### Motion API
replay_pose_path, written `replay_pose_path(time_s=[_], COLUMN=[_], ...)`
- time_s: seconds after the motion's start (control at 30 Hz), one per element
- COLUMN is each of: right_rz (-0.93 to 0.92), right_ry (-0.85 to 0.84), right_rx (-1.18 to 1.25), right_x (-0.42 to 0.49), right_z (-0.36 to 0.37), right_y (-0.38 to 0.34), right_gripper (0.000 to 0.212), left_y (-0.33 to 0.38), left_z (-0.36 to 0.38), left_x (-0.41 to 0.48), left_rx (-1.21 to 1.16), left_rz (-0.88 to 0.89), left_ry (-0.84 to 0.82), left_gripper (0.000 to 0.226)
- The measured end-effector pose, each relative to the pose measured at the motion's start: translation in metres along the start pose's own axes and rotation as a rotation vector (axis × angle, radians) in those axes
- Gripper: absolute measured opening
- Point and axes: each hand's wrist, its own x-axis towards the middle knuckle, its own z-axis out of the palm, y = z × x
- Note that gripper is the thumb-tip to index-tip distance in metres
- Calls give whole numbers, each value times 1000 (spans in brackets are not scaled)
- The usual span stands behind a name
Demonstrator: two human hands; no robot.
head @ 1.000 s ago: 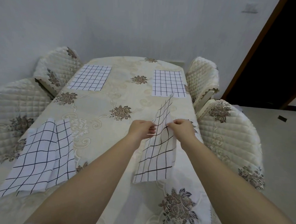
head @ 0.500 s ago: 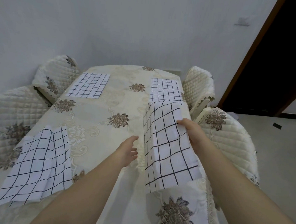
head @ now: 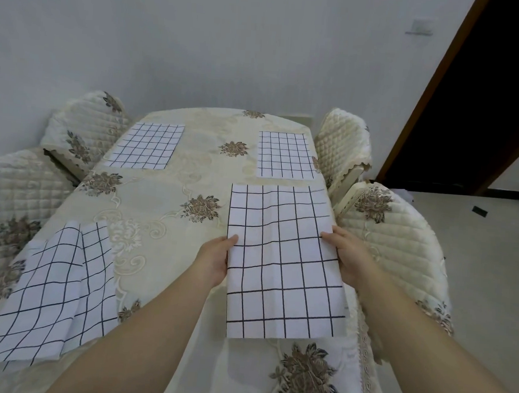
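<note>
At 5 o'clock on the table (head: 159, 226), a checked cloth (head: 281, 258) lies spread flat, its near edge close to the table's front. The left hand (head: 215, 260) pinches its left edge, thumb on top, and the right hand (head: 350, 259) grips its right edge the same way. At 8 o'clock sits a rumpled cloth (head: 49, 289), partly folded over itself. Farther off, a left mat (head: 147, 145) lies flat at 11 o'clock and a right mat (head: 285, 155) at 1 o'clock. Quilted chairs (head: 400, 250) flank both sides.

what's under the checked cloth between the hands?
Floral tablecloth shows all round the checked cloth; what lies beneath its middle is covered. Left hand and right hand grip its side edges.
</note>
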Motion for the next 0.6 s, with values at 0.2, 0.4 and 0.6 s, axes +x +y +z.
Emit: replay_pose_path(time_s=[0.2,0.4,0.6], right_rz=[22,56,127], right_ry=[81,183,215], right_rx=[-87,-154,-200], right_x=[13,27,35], right_z=[-13,-24,-35], right_y=[26,56,85], right_gripper=[16,14,15], left_y=[-10,-23,-41], left_z=[0,-2,-6], left_x=[11,21,23], left_rx=[76,156,203], left_rz=[13,-49,-136], left_ry=[3,36,32], left_gripper=[24,19,25])
